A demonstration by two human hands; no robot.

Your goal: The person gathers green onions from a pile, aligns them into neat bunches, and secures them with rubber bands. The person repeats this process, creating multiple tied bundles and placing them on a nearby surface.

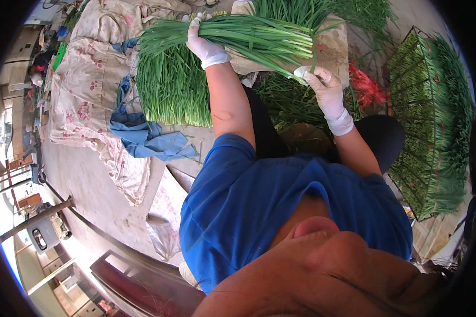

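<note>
My left hand (201,46), in a white glove, is closed around a thick bunch of garlic chives (254,34). The green leaves point left, and the paler stem ends fan out to the right. Also gloved in white, my right hand (325,90) pinches a few stem ends (300,77) at the lower right of that bunch between thumb and fingers. A large heap of garlic chives (172,90) lies just left of my left forearm, its cut ends facing me.
Beyond the bunch, more chives (291,9) rest by a pale slab (330,47). Loose leaves (288,100) lie below my hands. Red plastic (366,87) sits right of my right hand, near a rack of bundled greens (428,127). Floral cloth (84,90) and blue cloth (148,137) spread leftward.
</note>
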